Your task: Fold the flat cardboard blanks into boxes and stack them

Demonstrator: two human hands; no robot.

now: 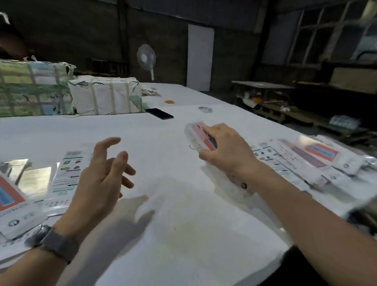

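Right hand (228, 150) fingers clamped on a folded white-and-pink box (199, 136), near and in front of the black phone (159, 113) on the table (186, 217). Left hand (99, 178) fingers spread, holding nothing. Flat blanks (62, 175) beside it; more blanks (307, 158) right of the box.

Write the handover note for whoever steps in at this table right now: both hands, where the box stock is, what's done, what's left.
Right hand: grips a folded box over the white table, toward the right side.
Left hand: free, fingers loosely spread above the table, holding nothing.
Flat blanks: spread at the left edge, printed side up.
Pile at the right edge: more printed box stock; blur hides whether those are folded boxes or blanks.
Done: the box in hand looks folded.
Left: set it on the stack, probably at the right, then fold the remaining blanks.
Also on the table: a phone and wrapped bundles at the far left.
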